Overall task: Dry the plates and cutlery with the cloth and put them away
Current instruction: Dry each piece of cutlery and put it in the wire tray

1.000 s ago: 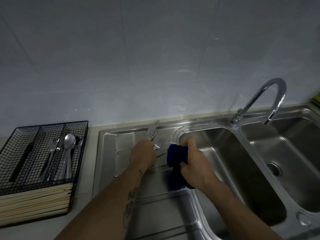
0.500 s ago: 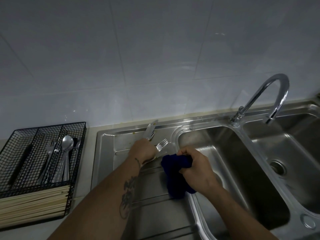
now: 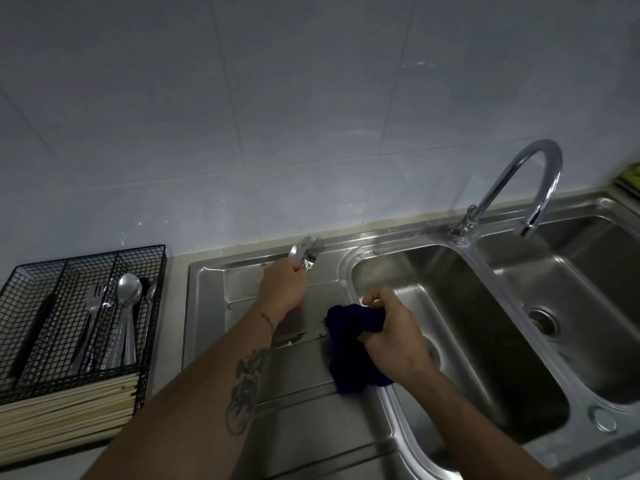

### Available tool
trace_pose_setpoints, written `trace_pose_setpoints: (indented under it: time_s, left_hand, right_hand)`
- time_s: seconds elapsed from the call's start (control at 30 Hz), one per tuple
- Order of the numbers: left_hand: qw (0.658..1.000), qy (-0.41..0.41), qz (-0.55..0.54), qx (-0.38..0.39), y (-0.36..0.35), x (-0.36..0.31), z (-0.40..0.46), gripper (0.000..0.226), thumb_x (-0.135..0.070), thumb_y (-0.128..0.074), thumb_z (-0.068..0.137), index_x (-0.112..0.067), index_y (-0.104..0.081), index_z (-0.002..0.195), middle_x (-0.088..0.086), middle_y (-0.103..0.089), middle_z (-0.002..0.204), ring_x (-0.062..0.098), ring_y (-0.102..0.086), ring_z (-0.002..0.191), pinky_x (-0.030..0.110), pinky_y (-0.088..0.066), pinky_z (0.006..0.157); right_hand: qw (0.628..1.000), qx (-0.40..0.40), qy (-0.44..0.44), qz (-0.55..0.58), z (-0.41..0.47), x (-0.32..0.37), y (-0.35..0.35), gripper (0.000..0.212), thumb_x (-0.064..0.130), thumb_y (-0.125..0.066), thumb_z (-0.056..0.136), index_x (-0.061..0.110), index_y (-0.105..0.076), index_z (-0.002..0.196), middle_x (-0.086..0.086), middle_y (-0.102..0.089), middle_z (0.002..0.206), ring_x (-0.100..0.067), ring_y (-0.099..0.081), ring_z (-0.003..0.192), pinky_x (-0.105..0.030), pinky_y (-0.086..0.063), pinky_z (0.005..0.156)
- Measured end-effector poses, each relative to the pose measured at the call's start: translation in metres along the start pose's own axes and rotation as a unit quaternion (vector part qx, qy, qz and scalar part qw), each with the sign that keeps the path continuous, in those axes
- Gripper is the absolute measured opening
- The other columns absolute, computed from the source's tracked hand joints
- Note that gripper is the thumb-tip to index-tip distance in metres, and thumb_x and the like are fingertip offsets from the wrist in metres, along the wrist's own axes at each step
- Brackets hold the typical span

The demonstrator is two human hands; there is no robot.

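We hold a knife (image 3: 298, 250) and fork (image 3: 310, 256) bunched in the left hand (image 3: 283, 289), fingers curled round the handles, above the drainboard's (image 3: 242, 282) back edge. The right hand (image 3: 391, 336) grips the cloth (image 3: 349, 344) at the basin's (image 3: 450, 271) left rim, apart from the cutlery. Risk: wet handles held together may slip and drop; the dangling cloth may snag the tines. The tray (image 3: 145, 251) sits on the desk at left.

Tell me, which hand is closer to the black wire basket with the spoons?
Left. The left hand, gripping a knife and forks, is over the draining board, right of the black wire basket. The right hand, holding the blue cloth, is farther right, by the sink basin.
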State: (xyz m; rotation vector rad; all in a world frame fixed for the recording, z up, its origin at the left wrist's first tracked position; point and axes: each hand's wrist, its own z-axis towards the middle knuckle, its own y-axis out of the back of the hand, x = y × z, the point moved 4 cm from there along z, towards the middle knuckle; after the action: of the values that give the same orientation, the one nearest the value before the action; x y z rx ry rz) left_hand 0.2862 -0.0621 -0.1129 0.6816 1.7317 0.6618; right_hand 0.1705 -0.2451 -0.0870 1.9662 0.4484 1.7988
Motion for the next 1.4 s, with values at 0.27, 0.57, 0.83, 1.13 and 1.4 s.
trace_pose_setpoints:
  time_s: [0.27,0.57,0.83,1.13,1.4]
  left_hand:
    - [0.991,-0.117,-0.024,0.060,0.015,-0.023,-0.029,0.019,-0.013,-0.054,0.095,-0.019,-0.068,0.085,-0.001,-0.067,0.085,0.013,-0.058,0.077,0.019,-0.038,0.059]
    - [0.990,-0.138,-0.036,0.013,0.063,-0.001,-0.088,0.020,-0.018,-0.062,0.091,-0.029,-0.065,0.075,-0.009,-0.067,0.077,0.008,-0.062,0.071,0.023,-0.049,0.063]
    - [0.986,-0.168,0.001,0.001,0.103,0.034,-0.118,0.020,-0.007,-0.061,0.086,-0.022,-0.075,0.086,-0.007,-0.070,0.085,0.009,-0.064,0.076,0.024,-0.054,0.071]
    - [0.987,-0.154,0.038,-0.032,0.160,0.079,-0.128,0.022,-0.010,-0.056,0.089,-0.018,-0.076,0.085,-0.009,-0.067,0.079,0.011,-0.064,0.074,0.024,-0.052,0.066]
    - [0.993,-0.113,0.019,0.014,0.181,0.129,-0.129,0.018,-0.010,-0.058,0.092,-0.013,-0.075,0.085,-0.008,-0.066,0.071,0.004,-0.056,0.060,0.021,-0.045,0.057]
  right_hand:
    - [0.954,-0.095,0.234,-0.162,0.016,0.058,0.006,0.058,-0.007,-0.067,0.065,0.019,-0.067,0.117,0.001,-0.061,0.117,-0.013,-0.055,0.102,-0.015,-0.044,0.086]
    - [0.889,-0.082,0.320,-0.318,0.007,0.062,-0.009,0.048,-0.003,-0.072,0.060,0.013,-0.072,0.105,-0.004,-0.066,0.102,-0.026,-0.055,0.092,-0.040,-0.052,0.076]
    - [0.909,-0.113,0.250,-0.313,-0.004,0.069,-0.022,0.046,0.000,-0.071,0.055,0.014,-0.074,0.099,-0.007,-0.064,0.093,-0.032,-0.054,0.084,-0.042,-0.053,0.069]
    - [0.901,-0.136,0.345,-0.226,-0.052,0.146,-0.090,0.051,0.003,-0.073,0.058,0.015,-0.073,0.107,-0.006,-0.066,0.110,-0.030,-0.056,0.099,-0.032,-0.047,0.087]
    - [0.893,-0.097,0.339,-0.278,-0.062,0.139,-0.144,0.058,-0.005,-0.081,0.047,0.016,-0.075,0.101,-0.001,-0.069,0.110,-0.026,-0.055,0.096,-0.032,-0.055,0.076]
